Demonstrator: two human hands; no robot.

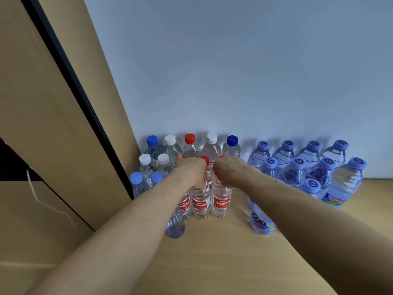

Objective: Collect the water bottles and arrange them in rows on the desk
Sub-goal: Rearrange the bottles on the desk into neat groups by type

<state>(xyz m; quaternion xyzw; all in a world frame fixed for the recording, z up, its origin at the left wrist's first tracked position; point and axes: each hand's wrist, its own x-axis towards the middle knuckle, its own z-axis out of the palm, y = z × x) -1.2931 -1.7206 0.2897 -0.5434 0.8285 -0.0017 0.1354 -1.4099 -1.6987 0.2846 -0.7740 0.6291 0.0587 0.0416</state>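
Fingers of your left hand (191, 169) curl round the top of the middle red bottle (200, 204). Right hand (230, 171) fingers hold the right red bottle (221, 203). Both bottles upright on table (212, 256), touching, between small clear bottles (146, 167) and purple-cap bottles (297, 169).

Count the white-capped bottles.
4: back row's second bottle and fourth bottle from the left; second row's first bottle and next bottle. More may be hidden.
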